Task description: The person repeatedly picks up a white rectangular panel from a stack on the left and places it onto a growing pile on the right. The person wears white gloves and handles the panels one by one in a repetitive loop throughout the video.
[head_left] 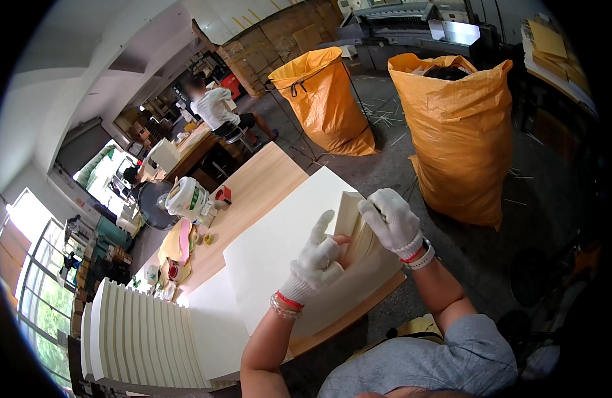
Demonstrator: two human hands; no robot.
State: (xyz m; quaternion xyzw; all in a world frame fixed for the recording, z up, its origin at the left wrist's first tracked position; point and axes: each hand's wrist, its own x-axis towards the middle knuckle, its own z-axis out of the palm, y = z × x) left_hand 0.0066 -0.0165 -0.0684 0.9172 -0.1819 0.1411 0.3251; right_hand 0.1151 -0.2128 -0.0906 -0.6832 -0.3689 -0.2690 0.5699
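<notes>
— Where do I stand with the folding?

— From my seat, both white knitted-glove hands are on one cream folded card piece (354, 229), held upright just above the large cream sheet (279, 252) on the pale wooden table (253, 186). My left hand (317, 255) is closed around its lower edge, thumb raised; my right hand (392, 222) clamps the top.

— And the finished ones?

— A fanned row of cream folded pieces (143, 338) stands at the table's near left corner, so I judge a fair batch is done. This piece looks mid-way, not yet set down.
</notes>
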